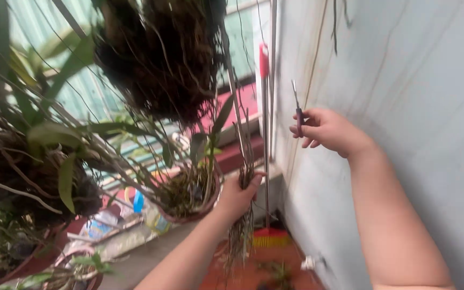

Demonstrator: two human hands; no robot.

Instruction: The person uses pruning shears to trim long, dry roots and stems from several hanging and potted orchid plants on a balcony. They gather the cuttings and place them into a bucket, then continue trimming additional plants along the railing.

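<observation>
Left hand (237, 196) grips a bundle of dangling roots and stems (243, 225) beside a potted orchid (189, 193). Right hand (326, 129) holds small scissors (298, 110) up by the pale wall (404, 80). A broom (267, 161) stands against that wall.

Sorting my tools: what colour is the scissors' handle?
Dark red, in the right hand; scissors show in the head view.

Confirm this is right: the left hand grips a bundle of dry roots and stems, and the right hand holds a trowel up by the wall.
Not quite. The head view shows the right hand holding small scissors, not a trowel. The left hand does grip the bundle of dry roots and stems, by the wall.
</observation>
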